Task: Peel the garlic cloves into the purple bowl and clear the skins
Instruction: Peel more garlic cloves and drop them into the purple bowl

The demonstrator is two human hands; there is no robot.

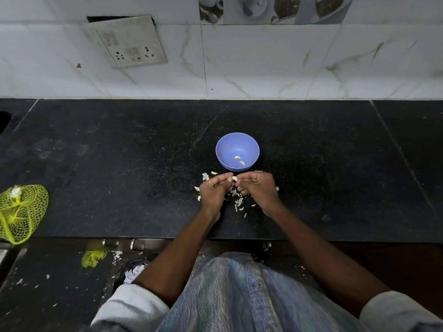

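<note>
1. No readable text, brand, number or sign anywhere in the head view.
2. Switch plate (pixel 125 41) on the wall tiles carries faint grey marks, too blurred to read.
3. Printed tiles (pixel 273 8) at the top show pictures only, no lettering.

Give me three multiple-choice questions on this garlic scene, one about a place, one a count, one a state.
1. Where is the yellow net bag?
A. at the counter's left edge
B. inside the bowl
C. on the wall

2. How many peeled cloves lie in the purple bowl?
A. none
B. two
C. six

3. What is the left hand doing?
A. lying flat
B. pinching a garlic clove
C. lifting the bowl

A: the bag sits far left on the counter.
B: two pale cloves show inside.
B: its fingers hold the clove, beside the right hand.
</note>
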